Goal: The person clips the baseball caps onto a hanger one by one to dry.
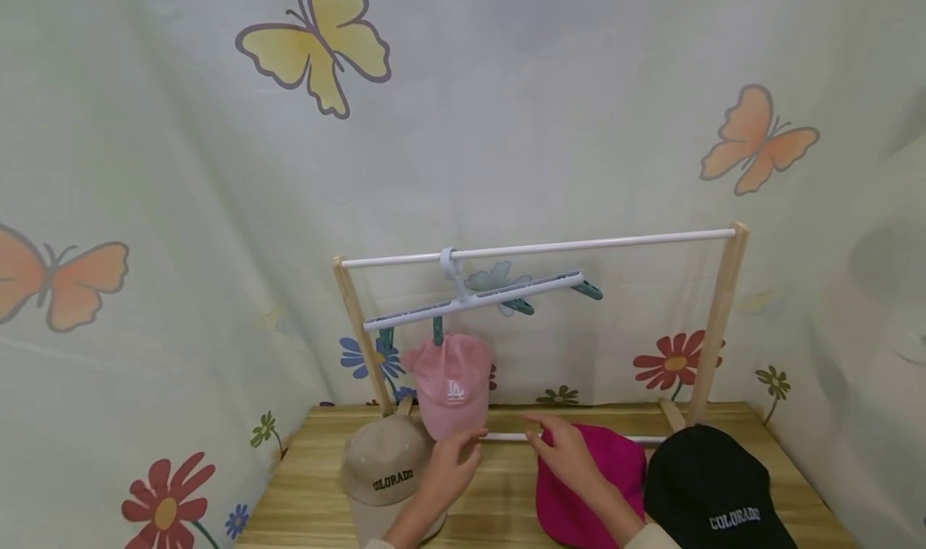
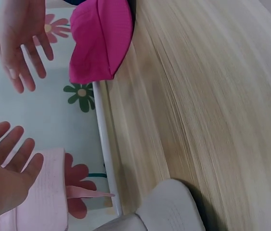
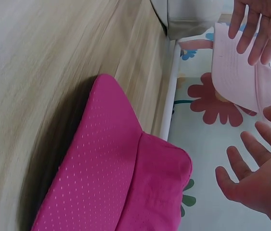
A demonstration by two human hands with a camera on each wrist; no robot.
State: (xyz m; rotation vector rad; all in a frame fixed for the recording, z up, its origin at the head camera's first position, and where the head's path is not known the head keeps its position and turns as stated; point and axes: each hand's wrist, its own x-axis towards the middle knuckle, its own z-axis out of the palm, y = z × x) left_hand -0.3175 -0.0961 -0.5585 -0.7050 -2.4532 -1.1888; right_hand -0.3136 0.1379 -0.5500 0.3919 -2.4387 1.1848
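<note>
A light pink cap (image 1: 454, 380) with white "LA" lettering hangs by a green clip (image 1: 437, 331) from a white hanger (image 1: 473, 300). The hanger tilts, its left end lower. Just below and in front of that cap is my left hand (image 1: 452, 470), fingers apart and holding nothing. My right hand (image 1: 567, 455) hovers over a magenta cap (image 1: 600, 485), also holding nothing. In the right wrist view, the fingers of the right hand (image 3: 258, 178) are spread and loosely bent. A beige "COLORADO" cap (image 1: 387, 460) lies beside my left forearm.
A black "COLORADO" cap (image 1: 712, 485) lies at the right of the wooden tabletop (image 1: 289, 501). The rack's white top bar (image 1: 615, 243) runs between wooden posts (image 1: 716, 324). More green clips (image 1: 587, 290) hang along the hanger. Printed fabric (image 1: 542, 131) stands behind.
</note>
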